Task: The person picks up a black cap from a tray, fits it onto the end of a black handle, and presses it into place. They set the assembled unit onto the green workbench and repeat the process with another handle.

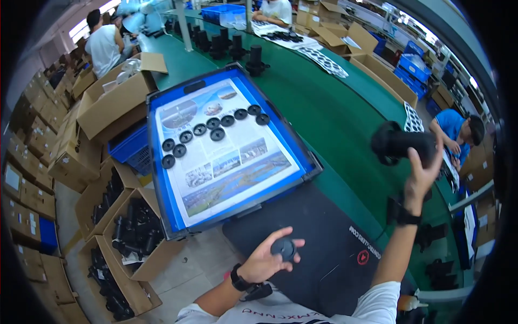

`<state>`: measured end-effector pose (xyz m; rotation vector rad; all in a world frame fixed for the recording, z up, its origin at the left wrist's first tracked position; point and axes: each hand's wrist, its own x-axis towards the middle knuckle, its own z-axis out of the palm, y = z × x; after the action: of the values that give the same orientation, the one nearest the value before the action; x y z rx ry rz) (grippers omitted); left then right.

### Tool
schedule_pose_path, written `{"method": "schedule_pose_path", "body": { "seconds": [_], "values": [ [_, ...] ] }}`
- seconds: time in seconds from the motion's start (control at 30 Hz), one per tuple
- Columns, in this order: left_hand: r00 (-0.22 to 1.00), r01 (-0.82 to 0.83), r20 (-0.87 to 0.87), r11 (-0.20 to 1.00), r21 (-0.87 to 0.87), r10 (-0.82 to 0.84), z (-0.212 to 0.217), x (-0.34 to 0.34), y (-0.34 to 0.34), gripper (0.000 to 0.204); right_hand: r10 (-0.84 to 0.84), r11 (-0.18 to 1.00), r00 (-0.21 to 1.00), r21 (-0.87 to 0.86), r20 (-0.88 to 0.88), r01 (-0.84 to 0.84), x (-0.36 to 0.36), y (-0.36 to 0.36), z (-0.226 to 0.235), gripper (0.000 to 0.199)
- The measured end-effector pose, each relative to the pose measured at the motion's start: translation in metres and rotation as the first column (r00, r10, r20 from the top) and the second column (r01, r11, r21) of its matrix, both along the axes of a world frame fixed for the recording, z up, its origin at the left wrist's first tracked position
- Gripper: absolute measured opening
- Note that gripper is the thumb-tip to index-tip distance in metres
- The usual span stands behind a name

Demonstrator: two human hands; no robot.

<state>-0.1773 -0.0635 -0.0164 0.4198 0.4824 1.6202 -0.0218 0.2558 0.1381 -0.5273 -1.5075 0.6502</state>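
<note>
In my left hand (261, 263), fingers curled round its edge, lies a small round black cap (284, 248), held above the front of a dark mat (318, 227). My right hand (422, 181) is raised to the right and grips a black cylindrical part (410, 144) with a wider flanged end pointing left. Between and beyond my hands stands a blue tray (168, 216) lined with a printed newspaper sheet (216, 156). Several similar black discs (199, 129) lie on the sheet in uneven rows.
A green conveyor belt (334, 135) runs past the tray, with upright black parts (256, 59) at its far end. Open cartons (156, 202) of black parts stand at lower left. One co-worker (456, 132) sits at right; others (105, 46) work farther back.
</note>
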Motion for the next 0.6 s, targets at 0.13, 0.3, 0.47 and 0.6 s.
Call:
{"method": "schedule_pose_path", "body": {
  "seconds": [0.13, 0.3, 0.47, 0.6],
  "values": [
    [0.924, 0.139, 0.357, 0.990, 0.020, -0.137, 0.015, 0.020, 0.030, 0.057, 0.278, 0.950, 0.957, -0.169, 0.079, -0.262, 0.070, -0.036, -0.011, 0.052],
    [0.946, 0.186, 0.242, 0.972, 0.141, -0.216, 0.023, 0.047, 0.055, 0.050, 0.361, 0.865, 0.898, -0.270, -0.251, -0.423, 0.108, -0.097, -0.051, 0.050],
    [0.991, 0.123, 0.018, 0.958, 0.258, -0.133, 0.019, 0.081, 0.064, 0.047, 0.219, 0.574, 0.603, -0.399, -0.767, -0.715, 0.119, -0.126, -0.078, 0.051],
    [0.971, -0.059, -0.214, 0.973, 0.223, 0.108, 0.039, 0.103, 0.066, 0.050, 0.113, 0.443, 0.494, -0.401, -0.862, -0.802, 0.118, -0.135, -0.087, 0.056]
  ]
}}
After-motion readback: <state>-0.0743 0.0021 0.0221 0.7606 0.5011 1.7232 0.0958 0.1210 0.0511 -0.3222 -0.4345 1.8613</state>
